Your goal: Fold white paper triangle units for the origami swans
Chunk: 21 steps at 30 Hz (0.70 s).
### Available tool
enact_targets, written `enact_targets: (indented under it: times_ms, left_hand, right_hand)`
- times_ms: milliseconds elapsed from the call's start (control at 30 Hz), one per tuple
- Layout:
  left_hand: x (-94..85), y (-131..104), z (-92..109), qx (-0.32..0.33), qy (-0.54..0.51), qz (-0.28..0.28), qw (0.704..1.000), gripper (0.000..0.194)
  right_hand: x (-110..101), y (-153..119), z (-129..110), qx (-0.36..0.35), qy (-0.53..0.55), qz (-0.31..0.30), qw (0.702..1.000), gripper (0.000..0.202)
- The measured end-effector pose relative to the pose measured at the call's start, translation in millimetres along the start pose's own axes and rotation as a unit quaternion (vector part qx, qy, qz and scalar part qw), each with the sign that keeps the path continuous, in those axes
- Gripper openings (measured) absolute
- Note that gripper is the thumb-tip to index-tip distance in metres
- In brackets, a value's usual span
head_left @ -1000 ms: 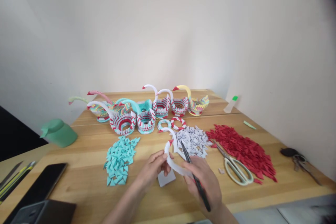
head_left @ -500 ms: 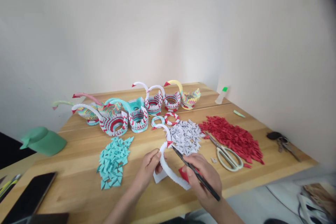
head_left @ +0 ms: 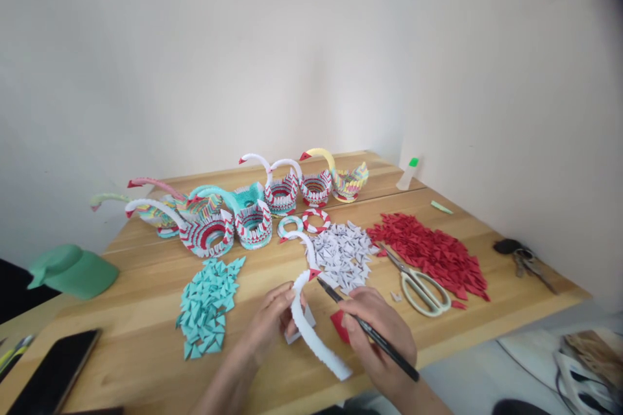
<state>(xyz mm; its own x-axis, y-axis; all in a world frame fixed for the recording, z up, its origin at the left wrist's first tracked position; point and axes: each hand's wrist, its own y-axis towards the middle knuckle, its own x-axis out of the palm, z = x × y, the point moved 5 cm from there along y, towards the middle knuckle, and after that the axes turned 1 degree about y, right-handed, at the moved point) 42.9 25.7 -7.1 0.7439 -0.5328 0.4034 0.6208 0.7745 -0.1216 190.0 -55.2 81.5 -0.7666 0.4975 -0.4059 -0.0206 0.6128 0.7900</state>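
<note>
My left hand [head_left: 276,319] is closed on a curved white paper swan neck [head_left: 307,331] with a red head at its tip. The neck arcs down toward the table's near side. Between the fingers of my right hand [head_left: 382,331] is a black pen [head_left: 377,337], its tip just right of the red head; I cannot tell if they touch. A red paper piece [head_left: 341,325] lies beside my right hand. Behind the held neck rests another white swan neck [head_left: 307,243], near a pile of white folded paper triangles [head_left: 343,256].
Finished paper swans [head_left: 207,233] line the table's back. Turquoise triangles [head_left: 208,311] lie left, red triangles [head_left: 433,253] right, with scissors [head_left: 423,288] before them. Two paper rings [head_left: 316,212], a glue bottle [head_left: 407,175], keys [head_left: 525,262], a phone [head_left: 53,373] and a green cap [head_left: 75,271] lie around.
The neck's lower end has swung nearer to me and the red head sits slightly lower. The pen has shifted a little toward me. The whole view has also moved slightly.
</note>
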Motion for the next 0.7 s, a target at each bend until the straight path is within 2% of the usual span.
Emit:
enact_targets:
  times_ms: [200, 567, 700]
  left_hand:
    - [1.0, -1.2, 1.5, -0.013, -0.022, -0.007, 1.000, 0.037]
    - [0.0, -1.5, 0.7, -0.022, -0.020, -0.009, 1.000, 0.038]
    - [0.3, -1.6, 0.3, -0.017, -0.029, -0.014, 0.999, 0.038]
  right_hand:
    - [0.0, 3.0, -1.1, 0.002, 0.029, -0.007, 1.000, 0.029]
    - [0.3, 3.0, -2.5, 0.018, 0.006, -0.020, 1.000, 0.025]
    - [1.0, 4.8, -2.8, 0.001, 0.015, -0.013, 1.000, 0.026]
